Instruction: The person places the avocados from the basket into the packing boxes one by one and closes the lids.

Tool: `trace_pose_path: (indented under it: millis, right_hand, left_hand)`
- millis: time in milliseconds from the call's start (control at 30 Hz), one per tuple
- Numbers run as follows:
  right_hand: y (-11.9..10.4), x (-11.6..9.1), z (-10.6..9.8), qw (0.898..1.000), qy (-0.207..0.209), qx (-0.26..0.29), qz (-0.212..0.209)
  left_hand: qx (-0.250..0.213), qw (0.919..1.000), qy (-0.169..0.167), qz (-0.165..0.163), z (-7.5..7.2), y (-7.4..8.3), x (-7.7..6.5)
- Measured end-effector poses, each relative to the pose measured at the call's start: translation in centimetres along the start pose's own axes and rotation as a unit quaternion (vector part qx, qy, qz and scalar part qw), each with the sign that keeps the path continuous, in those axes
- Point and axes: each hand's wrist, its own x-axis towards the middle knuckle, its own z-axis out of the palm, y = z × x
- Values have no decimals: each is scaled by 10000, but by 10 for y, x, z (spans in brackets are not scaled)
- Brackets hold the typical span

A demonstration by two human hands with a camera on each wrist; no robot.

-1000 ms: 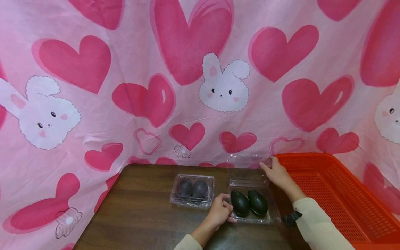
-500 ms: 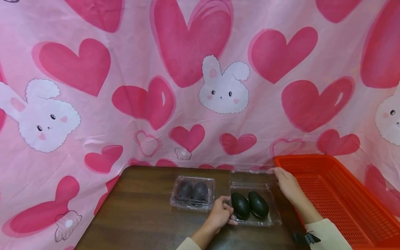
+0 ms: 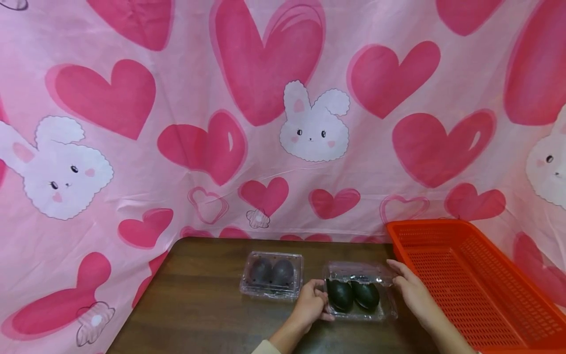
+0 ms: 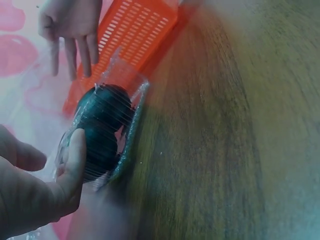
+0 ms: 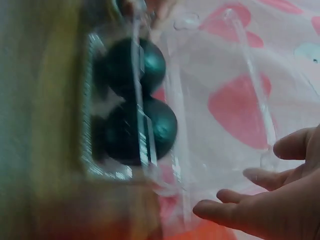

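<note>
A clear plastic clamshell [image 3: 376, 315] with two dark green avocados [image 3: 340, 296] lies on the table, right of the middle in the head view. My left hand [image 3: 309, 302] holds its left end, fingers curled at the edge. Tilted partway over the avocados is the hinged lid [image 5: 267, 125], still apart from the tray's front rim. My right hand [image 3: 411, 290] is by the lid's right corner, its fingers extended and fingertips right at the plastic. Both avocados also show through the plastic in the left wrist view.
A second clear clamshell [image 3: 270, 294] with two dark round fruits stands left of my left hand. An orange perforated basket [image 3: 446, 225] sits to the right, close to my right forearm. Behind the wooden table [image 3: 199, 305] hangs a pink heart-and-rabbit cloth [image 3: 185, 88].
The lid has swung from upright down toward the avocados. My right hand has come forward with it and its fingers have loosened. The left hand keeps its place at the clamshell's left end.
</note>
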Motion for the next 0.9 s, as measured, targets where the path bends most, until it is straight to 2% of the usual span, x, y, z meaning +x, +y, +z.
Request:
trace_pose_path:
  millis: [233, 333, 400, 567, 733, 833, 900]
  right_hand:
    - [15, -11, 18, 9997, -116, 213, 64]
    - [20, -13, 22, 9984, -203, 480, 197]
    - [22, -15, 24, 9977, -296, 468, 393]
    - [29, -16, 29, 9965, -436, -42, 712]
    - [40, -16, 34, 9953, -395, -503, 727]
    - [44, -16, 36, 9954, -303, -520, 746]
    - [47, -15, 37, 9965, -252, -279, 749]
  left_hand:
    - [-73, 9999, -47, -78, -1, 3, -4]
    - [-85, 9999, -56, -135, -3, 5, -6]
    - [-18, 9999, -59, -130, -3, 7, -7]
    - [233, 9997, -43, -35, -4, 7, -7]
    - [467, 9988, -115, 37, -4, 3, -8]
    - [557, 9982, -154, 126, -3, 1, -9]
    - [638, 9976, -159, 226, -3, -1, -9]
